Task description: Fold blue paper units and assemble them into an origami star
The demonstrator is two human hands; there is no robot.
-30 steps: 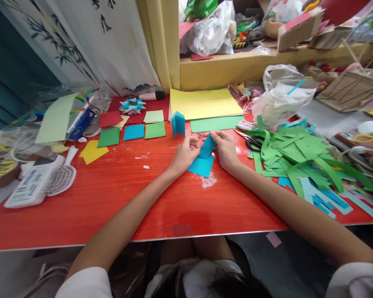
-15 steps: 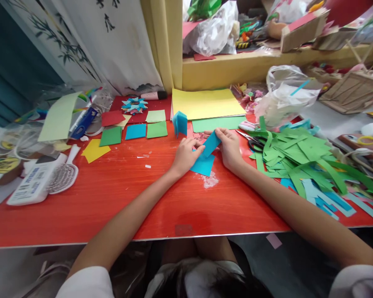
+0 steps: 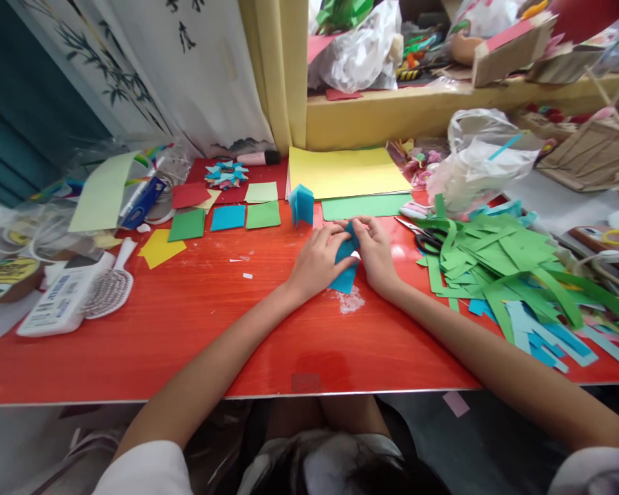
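A blue paper square (image 3: 345,275) lies on the red table (image 3: 196,323), partly folded. My left hand (image 3: 317,260) presses down on its left part with curled fingers. My right hand (image 3: 375,251) pinches and presses its upper right fold. Both hands meet over the paper, and most of it is hidden under them. Just beyond the hands stands a folded blue paper piece (image 3: 301,205).
Scissors (image 3: 419,236) and a heap of green and blue paper strips (image 3: 500,265) lie right of my hands. Yellow (image 3: 340,170) and green (image 3: 361,205) sheets lie behind. Small coloured squares (image 3: 227,216), a hairbrush (image 3: 108,289) and clutter sit at the left. A plastic bag (image 3: 474,161) is far right.
The raised blue flap that my right hand held up has been folded down onto the sheet. Both hands have closed in over the paper and now press it flat.
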